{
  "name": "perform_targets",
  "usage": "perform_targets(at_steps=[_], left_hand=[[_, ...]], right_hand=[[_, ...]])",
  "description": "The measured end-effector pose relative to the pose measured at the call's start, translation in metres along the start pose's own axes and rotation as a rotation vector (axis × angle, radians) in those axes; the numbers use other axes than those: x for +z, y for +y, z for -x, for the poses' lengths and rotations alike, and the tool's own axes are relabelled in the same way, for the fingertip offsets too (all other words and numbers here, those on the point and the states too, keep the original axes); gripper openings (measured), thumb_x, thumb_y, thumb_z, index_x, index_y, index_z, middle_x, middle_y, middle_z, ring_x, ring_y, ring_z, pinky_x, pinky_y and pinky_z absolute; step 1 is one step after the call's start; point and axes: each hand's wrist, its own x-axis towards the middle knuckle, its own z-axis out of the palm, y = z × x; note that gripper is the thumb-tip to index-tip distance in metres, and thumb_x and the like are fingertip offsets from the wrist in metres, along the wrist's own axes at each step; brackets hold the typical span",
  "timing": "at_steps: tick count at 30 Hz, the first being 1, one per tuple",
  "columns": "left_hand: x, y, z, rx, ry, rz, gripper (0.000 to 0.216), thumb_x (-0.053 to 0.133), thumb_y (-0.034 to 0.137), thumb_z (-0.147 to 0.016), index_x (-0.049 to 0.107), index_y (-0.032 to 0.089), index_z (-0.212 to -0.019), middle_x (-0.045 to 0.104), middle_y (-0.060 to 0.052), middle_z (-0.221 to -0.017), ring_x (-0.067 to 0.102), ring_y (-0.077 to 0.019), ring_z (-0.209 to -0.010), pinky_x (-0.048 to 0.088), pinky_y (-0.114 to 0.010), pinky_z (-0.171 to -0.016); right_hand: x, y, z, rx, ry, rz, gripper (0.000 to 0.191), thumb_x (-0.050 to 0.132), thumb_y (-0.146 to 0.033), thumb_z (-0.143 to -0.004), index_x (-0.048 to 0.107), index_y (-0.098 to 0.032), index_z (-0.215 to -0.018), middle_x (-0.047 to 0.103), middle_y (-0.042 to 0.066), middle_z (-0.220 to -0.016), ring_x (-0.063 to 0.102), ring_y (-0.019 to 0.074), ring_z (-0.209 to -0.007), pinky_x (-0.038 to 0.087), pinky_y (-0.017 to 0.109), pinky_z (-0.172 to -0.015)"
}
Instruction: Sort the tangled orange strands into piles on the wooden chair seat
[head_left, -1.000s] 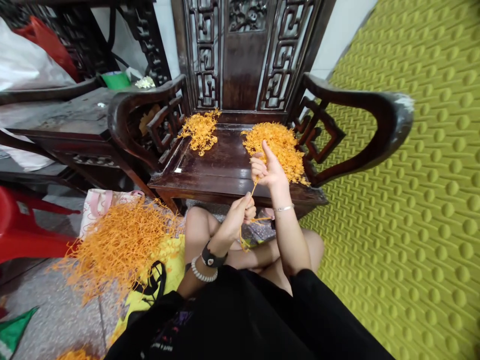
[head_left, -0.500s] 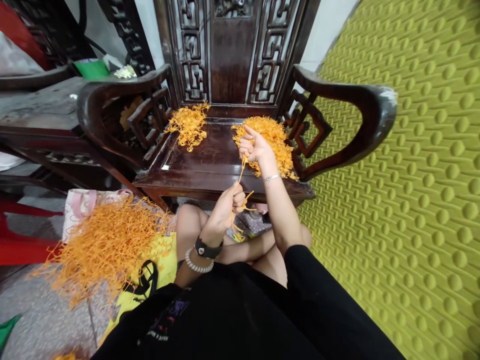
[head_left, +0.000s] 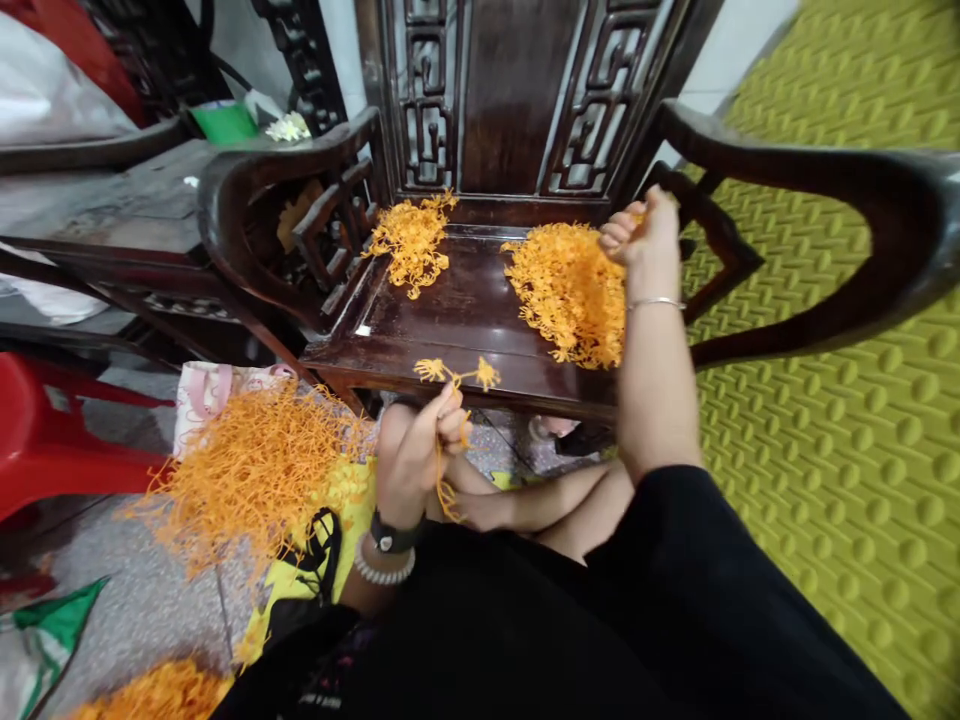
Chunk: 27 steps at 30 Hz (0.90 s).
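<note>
My left hand [head_left: 429,438] is closed over my lap, pinching thin orange strands. A forked orange strand with two frayed, tassel-like ends [head_left: 457,375] sticks up from its fingertips, and loose strands [head_left: 445,482] hang below. My right hand [head_left: 646,232] is raised above the right side of the chair seat, fingers curled in, with a bit of orange showing between them. Below and left of it lies a large pile of frilly orange pieces [head_left: 566,290]. A smaller orange pile [head_left: 411,240] sits on the seat's left side.
The dark carved wooden chair [head_left: 480,300] stands in front of me, with armrests on both sides. On the floor at left, a heap of orange strands [head_left: 247,480] lies by a white-and-pink bag [head_left: 199,395]. A red stool [head_left: 60,440] and a green-bumped mat surface [head_left: 810,520] flank me.
My right hand has moved right and up, away from my left hand; the strand stretched between them is no longer there. The frayed ends now show above my left fingers. The view has shifted.
</note>
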Motion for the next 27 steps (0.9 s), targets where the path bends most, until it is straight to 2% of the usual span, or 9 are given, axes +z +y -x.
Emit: perform_targets(at_steps=[3,6,8,11,13,16,21,25,27], left_hand=[[-0.007,0.014,-0.018,0.074,-0.166,-0.099,0.036,0.059,0.034,-0.088,0.041,0.017,-0.061,0.015,0.011,-0.046,0.014,-0.0037,-0.038,0.02,-0.011,-0.036],[-0.007,0.015,-0.041,0.203,-0.209,-0.152,0.029,0.061,0.034,-0.087,0.048,0.016,-0.069,0.018,0.011,-0.047,0.014,-0.0036,-0.039,0.019,-0.011,-0.038],[-0.006,0.008,-0.053,0.288,-0.171,-0.16,0.027,0.061,0.033,-0.087,0.049,0.015,-0.071,0.022,0.011,-0.048,0.016,-0.0033,-0.04,0.02,-0.011,-0.039],[-0.004,0.0,-0.062,0.312,-0.121,-0.157,0.024,0.059,0.033,-0.089,0.051,0.015,-0.074,0.025,0.01,-0.048,0.018,-0.0033,-0.039,0.019,-0.012,-0.039],[-0.002,-0.002,-0.063,0.313,-0.104,-0.149,0.024,0.056,0.033,-0.091,0.052,0.015,-0.075,0.026,0.01,-0.048,0.02,-0.0032,-0.039,0.019,-0.012,-0.039],[0.003,-0.001,-0.057,0.317,-0.129,-0.094,0.028,0.049,0.03,-0.095,0.051,0.015,-0.071,0.028,0.009,-0.048,0.022,-0.0035,-0.039,0.021,-0.012,-0.04],[0.013,0.006,-0.05,0.254,-0.16,0.053,0.041,0.038,0.024,-0.098,0.037,0.017,-0.057,0.02,0.009,-0.043,0.019,-0.0048,-0.036,0.023,-0.015,-0.038],[0.008,-0.008,-0.057,0.26,-0.037,-0.052,0.04,0.05,0.029,-0.093,0.038,0.017,-0.057,0.024,0.009,-0.043,0.02,-0.0038,-0.036,0.021,-0.015,-0.037],[0.003,-0.022,-0.061,0.293,0.023,-0.173,0.041,0.058,0.033,-0.089,0.04,0.016,-0.056,0.028,0.009,-0.044,0.023,-0.0034,-0.037,0.02,-0.015,-0.039]], right_hand=[[-0.017,-0.012,0.007,0.055,0.028,-0.066,0.061,-0.01,-0.041,-0.089,0.024,-0.016,-0.044,0.035,-0.005,-0.042,0.033,-0.0052,-0.04,0.02,0.019,-0.044],[-0.009,0.004,0.03,0.063,-0.016,-0.14,0.052,0.026,-0.043,-0.094,0.038,-0.016,-0.051,0.051,-0.001,-0.058,0.046,0.0014,-0.05,0.033,0.02,-0.047],[0.003,0.019,0.049,0.051,-0.046,-0.143,0.039,0.051,-0.048,-0.083,0.045,-0.018,-0.06,0.054,0.001,-0.064,0.05,0.0086,-0.055,0.043,0.024,-0.049],[0.02,0.038,0.074,0.08,-0.106,-0.147,0.029,0.058,-0.047,-0.076,0.049,-0.02,-0.07,0.057,0.004,-0.075,0.055,0.0145,-0.066,0.051,0.031,-0.06],[0.03,0.047,0.087,0.103,-0.142,-0.145,0.022,0.059,-0.04,-0.075,0.051,-0.02,-0.072,0.06,0.005,-0.081,0.056,0.0158,-0.072,0.052,0.032,-0.066],[0.044,0.067,0.108,0.107,-0.199,-0.047,0.014,0.062,-0.032,-0.071,0.055,-0.02,-0.074,0.062,0.004,-0.085,0.054,0.0142,-0.071,0.047,0.028,-0.061],[0.068,0.116,0.146,0.016,-0.18,0.232,0.037,0.058,-0.056,-0.08,0.065,-0.02,-0.083,0.061,0.003,-0.082,0.052,0.0141,-0.071,0.042,0.026,-0.062],[0.089,0.138,0.158,-0.074,-0.225,0.264,0.048,0.074,-0.057,-0.065,0.066,-0.024,-0.098,0.059,0.0,-0.078,0.051,0.0141,-0.066,0.041,0.026,-0.06],[0.099,0.142,0.151,-0.082,-0.149,0.265,0.037,0.074,-0.055,-0.066,0.067,-0.021,-0.08,0.054,-0.001,-0.064,0.045,0.0111,-0.055,0.036,0.025,-0.053]])
